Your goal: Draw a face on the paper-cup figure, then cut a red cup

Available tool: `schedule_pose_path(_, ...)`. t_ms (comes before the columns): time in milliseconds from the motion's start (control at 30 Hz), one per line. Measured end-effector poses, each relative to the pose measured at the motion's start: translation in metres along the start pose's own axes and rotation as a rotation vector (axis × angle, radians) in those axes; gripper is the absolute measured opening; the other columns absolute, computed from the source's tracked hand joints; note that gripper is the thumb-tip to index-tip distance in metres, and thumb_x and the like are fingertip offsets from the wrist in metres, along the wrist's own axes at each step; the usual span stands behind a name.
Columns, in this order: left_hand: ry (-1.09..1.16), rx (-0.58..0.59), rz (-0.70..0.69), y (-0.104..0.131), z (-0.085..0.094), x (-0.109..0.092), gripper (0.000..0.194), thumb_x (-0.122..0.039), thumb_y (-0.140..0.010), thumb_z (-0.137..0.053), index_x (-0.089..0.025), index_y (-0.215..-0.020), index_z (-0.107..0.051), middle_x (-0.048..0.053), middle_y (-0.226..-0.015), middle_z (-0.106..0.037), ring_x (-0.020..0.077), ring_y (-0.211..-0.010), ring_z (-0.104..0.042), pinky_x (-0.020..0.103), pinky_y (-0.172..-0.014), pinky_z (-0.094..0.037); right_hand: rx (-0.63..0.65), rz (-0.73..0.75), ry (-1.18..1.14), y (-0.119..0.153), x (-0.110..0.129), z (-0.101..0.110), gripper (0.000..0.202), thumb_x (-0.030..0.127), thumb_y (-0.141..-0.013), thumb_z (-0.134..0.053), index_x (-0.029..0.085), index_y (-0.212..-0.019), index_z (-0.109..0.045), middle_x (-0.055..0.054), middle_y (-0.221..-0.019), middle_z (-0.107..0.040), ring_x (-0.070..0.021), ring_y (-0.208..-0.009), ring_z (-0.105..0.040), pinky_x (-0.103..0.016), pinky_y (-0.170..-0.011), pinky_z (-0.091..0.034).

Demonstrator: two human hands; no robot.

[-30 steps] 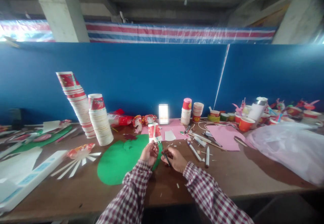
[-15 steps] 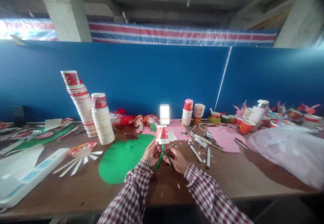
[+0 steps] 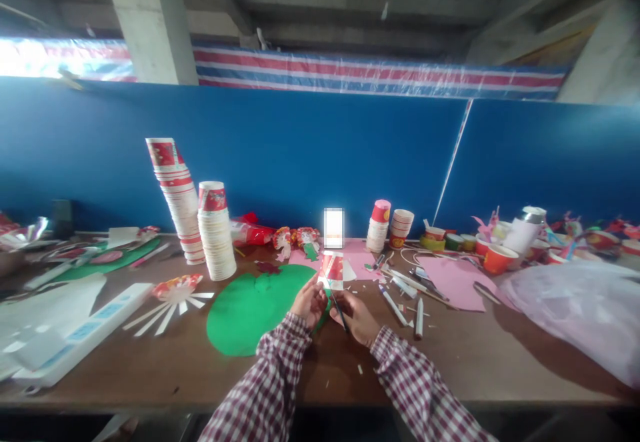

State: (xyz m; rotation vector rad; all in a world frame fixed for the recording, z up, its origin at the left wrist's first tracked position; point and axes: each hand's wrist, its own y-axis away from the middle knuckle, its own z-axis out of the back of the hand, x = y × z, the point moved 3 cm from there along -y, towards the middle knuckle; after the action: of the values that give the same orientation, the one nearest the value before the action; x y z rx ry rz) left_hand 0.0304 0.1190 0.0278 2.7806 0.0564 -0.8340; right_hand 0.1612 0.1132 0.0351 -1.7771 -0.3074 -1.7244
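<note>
My left hand (image 3: 309,302) is closed around a red-and-white paper cup (image 3: 332,270), held upside down above the table. In my right hand (image 3: 361,319) is a slim dark pair of scissors (image 3: 341,310), its tip pointing up at the cup's near side. The fingers partly hide the handles, and the blades are too small to see clearly. Beneath and left of my left hand lies a round green sheet (image 3: 240,322). Further left, a cup cut into spread white strips (image 3: 175,295) rests on the table.
Tall paper cup stacks (image 3: 216,242) stand behind on the left, with shorter stacks (image 3: 377,229) at back centre. Markers (image 3: 419,319) and paper scraps lie right of my hands. A plastic bag (image 3: 575,315) fills the right side. A white power strip (image 3: 85,335) lies left.
The view has swung slightly left, so everything sits further right in the picture. Both hands stay at the cup, with the scissors still against or close to it.
</note>
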Motion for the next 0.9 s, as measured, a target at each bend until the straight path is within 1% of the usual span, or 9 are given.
schedule_pose_path(133, -0.002, 0.016, 0.015, -0.0012, 0.0006, 0.0018, 0.031, -0.005, -0.078, -0.061, -0.017, -0.107, -0.058, -0.001, -0.068, -0.06, 0.0043, -0.046, -0.055, 0.013, -0.047, -0.048, -0.014, 0.007, 0.019, -0.0003, 0.0005, -0.0001, 0.037, 0.038, -0.074, -0.07, 0.019, -0.103, -0.058, -0.007, -0.098, -0.065, -0.0219, -0.089, -0.062, -0.036, -0.082, -0.048)
schedule_pose_path(200, -0.004, 0.012, 0.026, -0.0016, 0.0011, 0.003, 0.029, -0.007, -0.079, -0.059, -0.017, -0.107, -0.057, -0.003, -0.061, -0.056, 0.0061, -0.046, -0.055, 0.016, -0.048, -0.049, -0.017, 0.002, 0.033, -0.0001, 0.0012, -0.0004, 0.037, 0.039, -0.073, -0.07, 0.019, -0.102, -0.057, -0.007, -0.097, -0.065, -0.0218, -0.087, -0.062, -0.036, -0.081, -0.049)
schedule_pose_path(267, -0.008, 0.011, 0.034, -0.0013, 0.0011, 0.0034, 0.027, -0.01, -0.081, -0.057, -0.018, -0.106, -0.056, -0.003, -0.061, -0.056, 0.0084, -0.048, -0.057, 0.018, -0.049, -0.05, -0.016, -0.001, 0.053, 0.0004, 0.0019, -0.0006, 0.036, 0.038, -0.073, -0.07, 0.019, -0.101, -0.056, -0.007, -0.096, -0.065, -0.0215, -0.085, -0.062, -0.036, -0.08, -0.049)
schedule_pose_path(367, -0.015, 0.039, 0.034, 0.0005, -0.0009, 0.0024, 0.021, -0.014, -0.082, -0.056, -0.018, -0.103, -0.057, 0.001, -0.074, -0.064, 0.0115, -0.055, -0.061, 0.02, -0.049, -0.05, -0.007, -0.006, 0.063, 0.0012, 0.0016, -0.0008, 0.037, 0.036, -0.073, -0.07, 0.019, -0.103, -0.056, -0.006, -0.094, -0.066, -0.0209, -0.084, -0.063, -0.034, -0.076, -0.05)
schedule_pose_path(433, -0.023, 0.078, 0.048, 0.0016, -0.003, 0.0019, 0.017, -0.019, -0.084, -0.054, -0.015, -0.101, -0.058, 0.006, -0.081, -0.067, 0.014, -0.06, -0.064, 0.022, -0.05, -0.05, -0.003, -0.006, 0.062, 0.0018, 0.0012, -0.001, 0.037, 0.034, -0.072, -0.071, 0.019, -0.102, -0.056, -0.006, -0.093, -0.066, -0.0207, -0.083, -0.063, -0.033, -0.076, -0.049)
schedule_pose_path(533, -0.036, 0.129, 0.076, 0.0014, -0.005, 0.0029, 0.024, -0.029, -0.087, -0.052, -0.01, -0.099, -0.06, 0.012, -0.085, -0.068, 0.0179, -0.067, -0.065, 0.025, -0.056, -0.052, 0.011, -0.01, 0.061, 0.0027, 0.0015, -0.0015, 0.037, 0.034, -0.071, -0.071, 0.019, -0.102, -0.056, -0.006, -0.09, -0.065, -0.0209, -0.083, -0.062, -0.035, -0.078, -0.049)
schedule_pose_path(600, -0.038, 0.14, 0.067, 0.0, -0.0046, 0.0038, 0.027, -0.033, -0.087, -0.053, -0.011, -0.099, -0.061, 0.012, -0.086, -0.068, 0.0184, -0.069, -0.066, 0.026, -0.06, -0.053, 0.023, -0.022, 0.06, 0.0033, 0.0019, -0.0019, 0.038, 0.034, -0.071, -0.071, 0.019, -0.102, -0.055, -0.006, -0.088, -0.065, -0.0207, -0.08, -0.062, -0.035, -0.077, -0.049)
schedule_pose_path(667, -0.037, 0.138, 0.041, -0.0018, -0.0032, 0.0046, 0.025, -0.032, -0.086, -0.055, -0.012, -0.1, -0.061, 0.01, -0.084, -0.069, 0.0171, -0.068, -0.066, 0.026, -0.063, -0.053, 0.028, -0.033, 0.063, 0.0036, 0.002, -0.0019, 0.04, 0.034, -0.07, -0.071, 0.019, -0.103, -0.054, -0.005, -0.087, -0.064, -0.0204, -0.078, -0.062, -0.035, -0.076, -0.049)
schedule_pose_path(900, -0.054, 0.111, 0.024, -0.0015, -0.0011, 0.006, 0.021, -0.028, -0.086, -0.056, -0.011, -0.097, -0.059, 0.009, -0.077, -0.068, 0.0156, -0.062, -0.064, 0.024, -0.059, -0.053, 0.033, -0.041, 0.031, 0.003, 0.0015, -0.0022, 0.04, 0.034, -0.069, -0.072, 0.018, -0.1, -0.052, -0.004, -0.084, -0.061, -0.0185, -0.078, -0.059, -0.032, -0.074, -0.047)
